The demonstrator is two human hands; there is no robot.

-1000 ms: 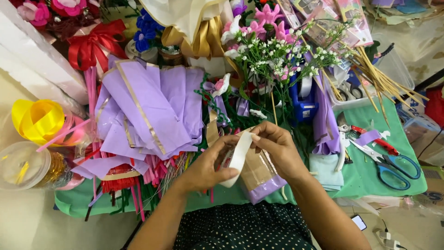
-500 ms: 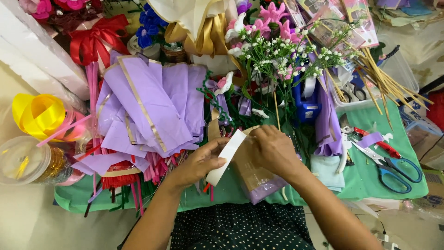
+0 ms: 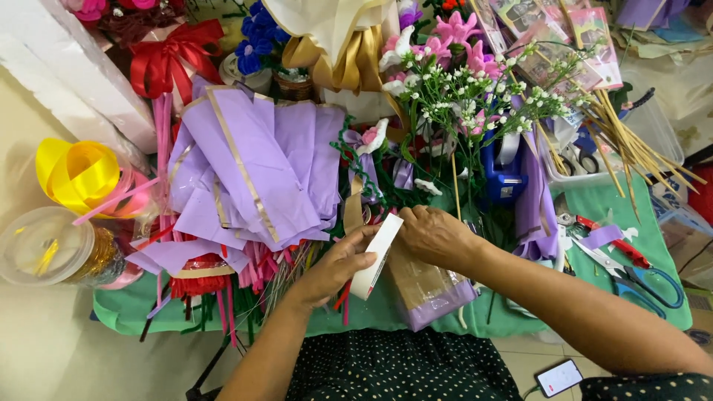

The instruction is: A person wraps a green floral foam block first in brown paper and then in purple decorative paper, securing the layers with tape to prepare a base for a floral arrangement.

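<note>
A green-covered desk [image 3: 653, 223] carries a crowd of craft goods. The largest is a heap of lilac wrapping sheets [image 3: 256, 167] with gold edging, lying left of centre. Behind the hands stands a spray of small white flowers [image 3: 475, 100] on green stems, with a red ribbon bow [image 3: 171, 59] at the far left and a yellow ribbon roll [image 3: 74, 174] beside a clear plastic jar [image 3: 48, 249]. At the near edge lies a lilac-wrapped bundle [image 3: 431, 289], partly under the right hand [image 3: 434, 236], which rests on its top with fingers curled; what this grip pinches is probably the strip's upper end, though that is hidden. The left hand [image 3: 334, 267] pinches a white strip [image 3: 376, 255] between thumb and fingers, just left of the bundle. Scissors [image 3: 631, 271] lie well to the right.
</note>
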